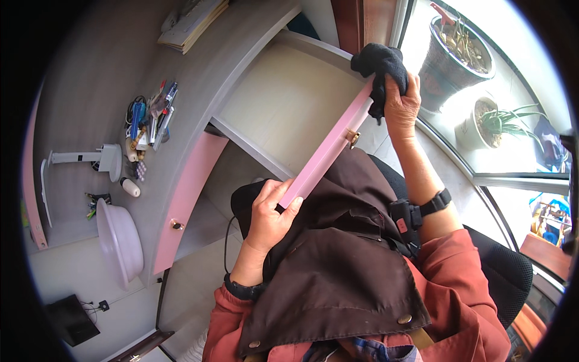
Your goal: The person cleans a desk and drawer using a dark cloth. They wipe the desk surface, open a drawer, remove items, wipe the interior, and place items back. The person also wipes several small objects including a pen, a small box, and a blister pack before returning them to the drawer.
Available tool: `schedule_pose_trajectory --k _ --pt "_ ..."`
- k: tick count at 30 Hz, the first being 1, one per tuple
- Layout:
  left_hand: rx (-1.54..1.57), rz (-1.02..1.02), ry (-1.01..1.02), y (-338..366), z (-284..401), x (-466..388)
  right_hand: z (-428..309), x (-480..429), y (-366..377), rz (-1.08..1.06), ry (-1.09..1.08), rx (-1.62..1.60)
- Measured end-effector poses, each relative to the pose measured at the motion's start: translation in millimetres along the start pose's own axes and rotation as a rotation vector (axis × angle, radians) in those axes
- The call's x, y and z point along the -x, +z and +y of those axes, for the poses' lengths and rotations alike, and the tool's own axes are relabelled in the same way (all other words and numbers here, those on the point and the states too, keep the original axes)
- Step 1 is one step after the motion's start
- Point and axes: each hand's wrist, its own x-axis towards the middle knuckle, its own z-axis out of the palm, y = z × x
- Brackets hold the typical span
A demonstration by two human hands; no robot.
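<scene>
In front of me a desk drawer (289,97) is pulled out, its pale bottom bare. Its pink front panel (323,149) carries a small metal knob (353,138). My left hand (271,217) grips the near left corner of that panel, thumb on the front and fingers around the end. A bunched black cloth (383,68) is in my right hand (402,104), pressed over the far right corner of the drawer. Part of the cloth drapes over the corner and hides it.
Pens and small items (151,117) lie on the grey desk (190,86), near a white stand (108,160), a purple basin (120,242) and a paper stack (194,27). A second pink drawer (190,203) is at left. Potted plants (461,50) stand behind glass at right.
</scene>
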Motion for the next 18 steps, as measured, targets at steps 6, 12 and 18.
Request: schedule_pose_trajectory --k 6,12,18 --pt "-0.07 0.048 -0.033 -2.9 -10.1 -8.1 17.6 22.5 26.4 0.033 0.164 -0.201" --pt "-0.12 0.119 -0.056 -11.8 -32.7 -29.3 30.4 81.1 44.6 -0.23 0.64 -0.406" --pt "-0.134 0.096 -0.173 -25.8 -48.0 -39.9 8.1 128.2 73.6 -0.246 1.114 -0.629"
